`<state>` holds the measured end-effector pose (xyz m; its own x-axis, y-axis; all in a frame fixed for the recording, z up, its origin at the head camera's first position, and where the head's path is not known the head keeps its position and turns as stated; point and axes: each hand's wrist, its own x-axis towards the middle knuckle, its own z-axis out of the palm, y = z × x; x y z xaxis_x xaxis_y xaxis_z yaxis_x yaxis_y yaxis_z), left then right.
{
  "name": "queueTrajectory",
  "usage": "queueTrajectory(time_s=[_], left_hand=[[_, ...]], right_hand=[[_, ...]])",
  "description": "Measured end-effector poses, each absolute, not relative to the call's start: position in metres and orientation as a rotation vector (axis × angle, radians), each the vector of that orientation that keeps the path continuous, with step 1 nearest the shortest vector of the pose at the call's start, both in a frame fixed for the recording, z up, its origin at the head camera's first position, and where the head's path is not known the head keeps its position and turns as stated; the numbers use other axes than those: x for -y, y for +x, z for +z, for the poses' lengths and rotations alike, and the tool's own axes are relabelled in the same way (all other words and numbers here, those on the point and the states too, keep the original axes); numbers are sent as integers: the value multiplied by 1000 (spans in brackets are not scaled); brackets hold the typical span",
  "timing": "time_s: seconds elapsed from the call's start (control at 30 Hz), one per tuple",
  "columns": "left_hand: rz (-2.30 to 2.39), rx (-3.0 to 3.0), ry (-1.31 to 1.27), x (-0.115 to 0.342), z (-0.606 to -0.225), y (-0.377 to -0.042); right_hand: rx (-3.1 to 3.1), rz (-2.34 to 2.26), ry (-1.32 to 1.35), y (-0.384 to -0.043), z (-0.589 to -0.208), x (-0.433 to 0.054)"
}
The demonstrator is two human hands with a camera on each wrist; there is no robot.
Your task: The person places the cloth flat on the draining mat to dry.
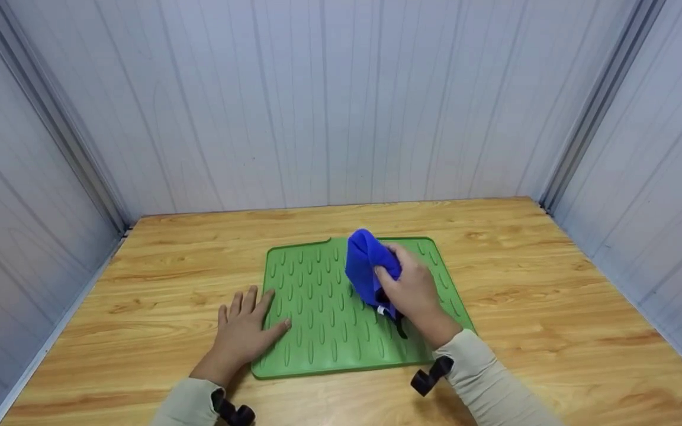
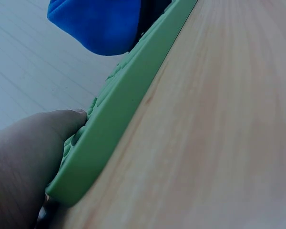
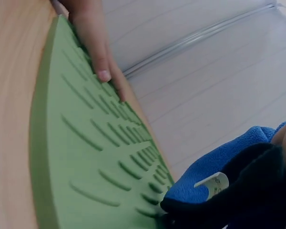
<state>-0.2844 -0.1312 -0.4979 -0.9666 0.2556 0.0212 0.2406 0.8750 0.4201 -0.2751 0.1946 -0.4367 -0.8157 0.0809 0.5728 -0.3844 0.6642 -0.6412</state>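
A green mat (image 1: 311, 322) with raised oblong ridges lies on the wooden table. My left hand (image 1: 243, 332) rests across its left edge, fingers spread and straight, with the thumb on the ridged surface. Over the right half of the mat, my right hand (image 1: 417, 293) grips a folded blue cloth (image 1: 363, 269), thumb on the near side. In the right wrist view the cloth shows a fuzzy blue face, a dark part and a white label (image 3: 218, 185). Its lower end comes right down by the ridges. The cloth's far side is hidden by my right fingers.
Wood-grain table (image 1: 554, 296) surrounds the mat on all sides. A pale panelled wall (image 1: 329, 106) rises along the back, with side walls at left and right. Black camera mounts (image 1: 430, 376) sit at both sleeve cuffs.
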Motion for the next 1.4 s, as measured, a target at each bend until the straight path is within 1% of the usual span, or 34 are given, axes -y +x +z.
queueTrajectory(time_s=[0.27,0.63,0.9,1.1,1.4], left_hand=[[676,-3010,400,131,-498,-283],[683,-3017,407,130,-498,-282],[678,-3011,408,132,-497,-281],[685,-3002,408,132,-496,-282],[793,-3025,363,117,-488,-282]], right_hand=[[2470,1035,201,-278,-458,-186],[2701,945,183,-282,-470,-182],[2756,852,227,-285,-480,-180],[2756,952,236,-285,-476,-183],[2621,1250,227,-287,-452,-207]])
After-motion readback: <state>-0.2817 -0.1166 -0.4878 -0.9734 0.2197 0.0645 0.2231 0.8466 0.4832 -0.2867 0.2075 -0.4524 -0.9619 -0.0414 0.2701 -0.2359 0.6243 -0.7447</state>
